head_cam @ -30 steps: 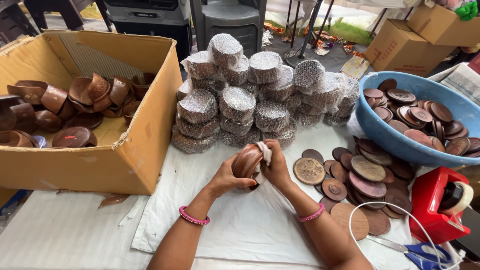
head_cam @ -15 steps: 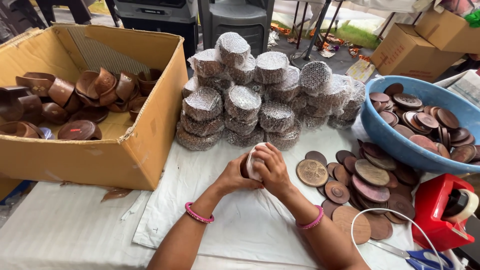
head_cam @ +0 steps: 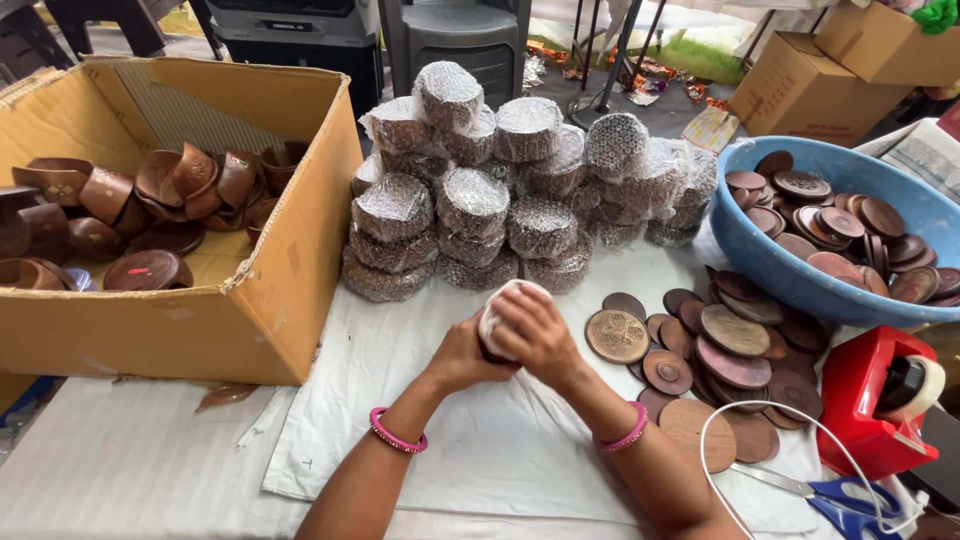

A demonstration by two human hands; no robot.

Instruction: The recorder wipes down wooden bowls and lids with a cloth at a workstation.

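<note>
Both hands meet over the white cloth (head_cam: 480, 440), closed around one small round stack (head_cam: 497, 322) that is partly covered in pale foam wrap. The left hand (head_cam: 462, 352) cups the stack from its near-left side, fingers curled under and against it; the right hand (head_cam: 537, 335) lies over the top and right side, fingers pressed down on the wrap, so most of the dark wood is hidden and only the white upper edge shows. The stack sits between the palms, touching both, and its flat faces seem to point up and down, though the hands cover too much to be sure of its tilt. Neither hand is plainly nearer to it; the right covers more of it. Just beyond the grip, away from the person, stands the pile of wrapped bundles (head_cam: 470, 205), near but apart from the hands. To the right of the grip, loose wooden discs (head_cam: 735, 330) lie spread on the cloth, the nearest just beside the right hand. Farther right are the blue basin (head_cam: 790, 285) of discs and a red tape dispenser (head_cam: 875, 400), with scissors (head_cam: 850, 497) nearer the person. Well to the left of the grip stands the cardboard box (head_cam: 200, 330) of wooden pieces.
</note>
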